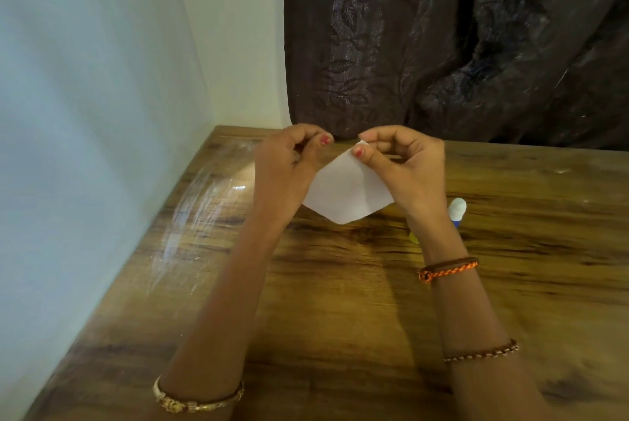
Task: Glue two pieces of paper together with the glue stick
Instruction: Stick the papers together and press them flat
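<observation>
A white piece of paper hangs above the wooden table, one corner pointing down. My right hand pinches its top corner between thumb and fingers. My left hand is at the paper's left edge with fingers curled; whether it grips the sheet is hidden. I cannot tell if there is one sheet or two together. The glue stick, white top on a blue body, lies on the table just behind my right wrist, partly hidden by it. A small yellow bit shows beside the wrist.
A pale wall runs along the table's left edge. A dark patterned curtain hangs behind the far edge. Glare marks the table's left part. Bracelets sit on both forearms.
</observation>
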